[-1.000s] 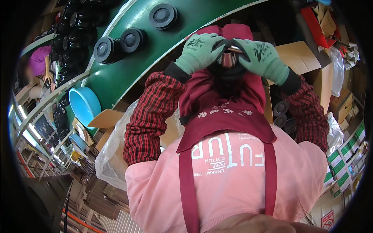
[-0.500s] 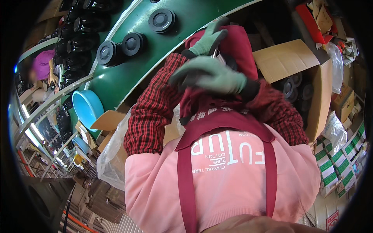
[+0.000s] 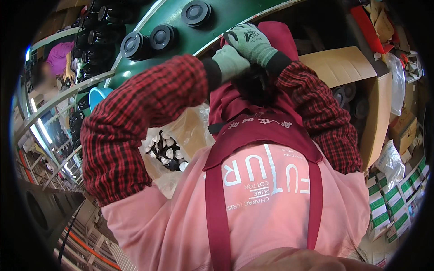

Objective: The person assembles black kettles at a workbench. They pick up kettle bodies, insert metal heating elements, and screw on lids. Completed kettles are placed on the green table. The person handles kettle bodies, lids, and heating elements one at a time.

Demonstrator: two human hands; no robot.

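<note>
Both hands wear pale green gloves with dark cuffs and meet over my maroon apron (image 3: 253,135). My left hand (image 3: 230,63) is closed, its fingers mostly tucked under the other glove. My right hand (image 3: 252,44) curls over the far side of the left one, fingers bent round something hidden. Just below the hands, a dark, glossy object (image 3: 254,86) rests against the apron; its kind cannot be made out. Beyond them, on the green belt (image 3: 181,47), sit round black ribbed discs, the closest being a black disc stack (image 3: 162,37).
An open cardboard box (image 3: 379,117) at the right holds more black discs. At the left, a plastic-lined box holds black-and-white parts (image 3: 165,151). A blue basin (image 3: 97,97) sits behind my left sleeve. Another person (image 3: 58,63) is at the far left.
My hands have come together; the right has moved up onto the left. My left elbow has swung outward, uncovering the box of small parts and covering much of the basin.
</note>
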